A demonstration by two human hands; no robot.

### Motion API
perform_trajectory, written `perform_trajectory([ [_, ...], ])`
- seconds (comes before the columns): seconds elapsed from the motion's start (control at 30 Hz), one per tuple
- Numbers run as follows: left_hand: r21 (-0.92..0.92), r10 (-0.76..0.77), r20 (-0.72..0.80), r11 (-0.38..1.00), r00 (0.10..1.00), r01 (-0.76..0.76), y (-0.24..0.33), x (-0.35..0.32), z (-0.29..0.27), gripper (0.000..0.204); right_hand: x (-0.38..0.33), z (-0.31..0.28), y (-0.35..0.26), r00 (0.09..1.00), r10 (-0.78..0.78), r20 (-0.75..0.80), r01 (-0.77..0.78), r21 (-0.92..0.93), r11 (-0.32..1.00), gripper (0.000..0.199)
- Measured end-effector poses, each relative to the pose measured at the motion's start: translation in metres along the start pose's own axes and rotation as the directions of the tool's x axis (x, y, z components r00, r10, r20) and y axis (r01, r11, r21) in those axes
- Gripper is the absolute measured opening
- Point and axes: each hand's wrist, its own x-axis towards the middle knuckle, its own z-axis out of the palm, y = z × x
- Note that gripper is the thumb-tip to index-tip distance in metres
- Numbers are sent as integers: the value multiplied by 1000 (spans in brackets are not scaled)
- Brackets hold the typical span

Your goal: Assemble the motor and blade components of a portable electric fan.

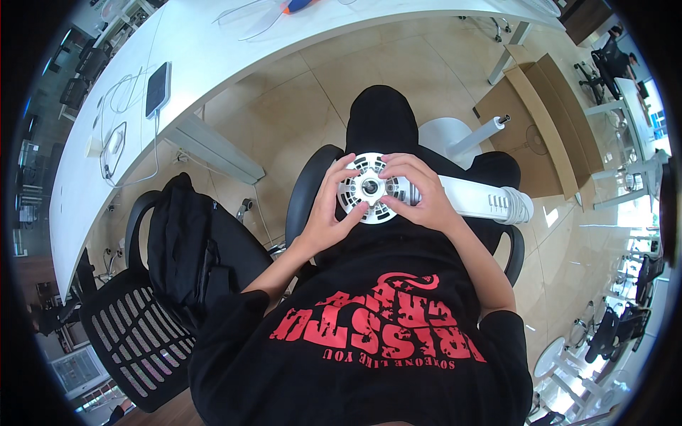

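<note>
Across my lap lies a white fan body (469, 197), its long neck pointing right, with a coil of white cord (518, 206) at the far end. Its round slotted motor head (370, 157), with a dark shaft at the centre, faces up between my hands. My left hand (328, 211) grips the left rim, thumb near the hub. From the other side my right hand (425, 197) holds it, fingers along the upper edge and thumb below the hub. Past my knees stands a round white base (442, 135) with a short tilted pole (477, 137).
An open cardboard box (522, 121) sits on the floor at the right. A white curved table (206, 50) spans the far left, bearing a phone (158, 90) on a cable. At my left a mesh chair (138, 341) carries a black backpack (186, 248).
</note>
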Motion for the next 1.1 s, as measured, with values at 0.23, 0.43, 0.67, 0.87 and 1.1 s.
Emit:
perform_trajectory([
  [0.23, 67, -7, 23, 998, 1000, 6, 7, 3, -1, 56, 1, 0, -2, 1000, -3, -4, 3, -1, 1000, 37],
  [0.43, 141, 5, 34, 990, 999, -10, 11, 4, -2, 55, 0, 0, 1, 1000, -2, -3, 2, 3, 1000, 36],
  [0.67, 33, -76, -34, 996, 997, 77, 13, 9, 1, 57, 0, 2, 2, 1000, -5, -15, 5, -17, 1000, 35],
  [0.87, 7, -107, -68, 994, 992, 108, 13, 12, 5, 60, 2, 0, -6, 999, 44, -15, -43, 55, 998, 37],
  [1.1, 59, -90, -92, 994, 992, 95, 13, 10, 6, 63, 1, -1, -3, 1000, -23, 10, 23, -25, 999, 38],
])
